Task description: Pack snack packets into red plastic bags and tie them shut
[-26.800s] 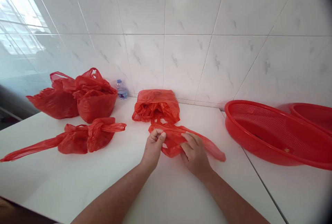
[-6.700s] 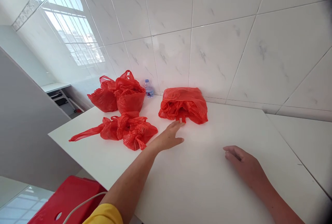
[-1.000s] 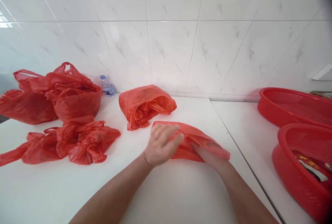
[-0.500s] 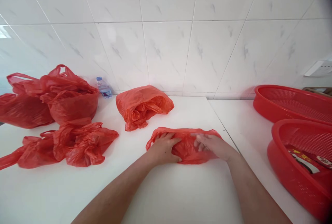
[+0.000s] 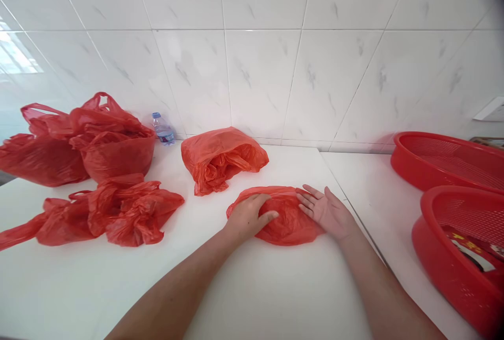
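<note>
A crumpled red plastic bag point(image 5: 286, 217) lies on the white counter point(image 5: 252, 287) in front of me. My left hand point(image 5: 249, 217) rests on its left part, fingers bent and pressing down on the plastic. My right hand point(image 5: 327, 213) lies at the bag's right edge, palm turned up, fingers stretched out and apart, holding nothing. Behind them a fuller red bag point(image 5: 221, 157) lies on its side with its mouth toward me.
A heap of knotted red bags point(image 5: 118, 213) lies at the left, with two fuller red bags point(image 5: 79, 140) behind it and a small water bottle point(image 5: 162, 129) by the tiled wall. Two red plastic baskets point(image 5: 452, 172) stand at the right.
The bag has been pressed into a rounder bundle. My right hand has come off it and turned palm up at its right edge. My left hand stays on the bag.
</note>
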Available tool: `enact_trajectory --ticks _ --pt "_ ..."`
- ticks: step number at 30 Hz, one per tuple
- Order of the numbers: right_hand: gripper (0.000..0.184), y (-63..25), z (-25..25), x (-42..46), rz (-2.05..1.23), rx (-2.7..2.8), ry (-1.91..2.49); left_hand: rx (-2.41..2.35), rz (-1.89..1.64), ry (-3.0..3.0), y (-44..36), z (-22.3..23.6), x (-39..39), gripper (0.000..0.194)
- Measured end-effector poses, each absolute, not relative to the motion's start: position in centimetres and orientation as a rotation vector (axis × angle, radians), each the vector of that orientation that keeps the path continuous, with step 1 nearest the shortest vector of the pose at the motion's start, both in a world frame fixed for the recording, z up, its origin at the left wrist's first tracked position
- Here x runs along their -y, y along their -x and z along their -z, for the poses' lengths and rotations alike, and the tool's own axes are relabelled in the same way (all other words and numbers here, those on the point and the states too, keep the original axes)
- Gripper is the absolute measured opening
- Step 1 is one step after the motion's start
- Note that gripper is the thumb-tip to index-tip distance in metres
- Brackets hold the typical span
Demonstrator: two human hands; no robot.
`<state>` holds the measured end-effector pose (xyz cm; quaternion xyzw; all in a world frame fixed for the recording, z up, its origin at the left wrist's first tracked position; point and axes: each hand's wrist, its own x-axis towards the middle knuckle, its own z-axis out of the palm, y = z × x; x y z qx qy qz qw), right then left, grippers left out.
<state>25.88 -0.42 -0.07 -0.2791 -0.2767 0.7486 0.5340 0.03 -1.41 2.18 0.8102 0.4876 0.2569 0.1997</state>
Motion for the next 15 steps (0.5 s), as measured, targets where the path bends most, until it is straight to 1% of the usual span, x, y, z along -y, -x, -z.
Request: enact_trajectory --ticks 2,5,9,12,15 --pt "0.036 -25.7 0.4 0.2 -1.741 0.621 0.701 -1.402 -0.812 -2.326 -0.1 -1.8 1.2 0.029" --pt "0.032 -25.8 0.7 0.1 -1.733 0.641 0.692 -1.402 -0.856 -2.493 -0.2 -1.2 1.1 0.020" --pt "0.032 -26.0 0.5 0.2 -1.743 0.668 0.616 -1.298 -0.906 -2.669 -0.3 -0.7 1.1 0.019" --pt "0.033 -25.7 0.3 0.2 -1.689 0.615 0.618 -1.177 -0.979 -2.742 -0.3 -0.7 1.1 0.022" --pt "0.034 -25.4 0.2 0.1 -1.621 0.553 0.649 -1.215 -1.007 -2.803 -0.5 -0.8 1.2 0.025"
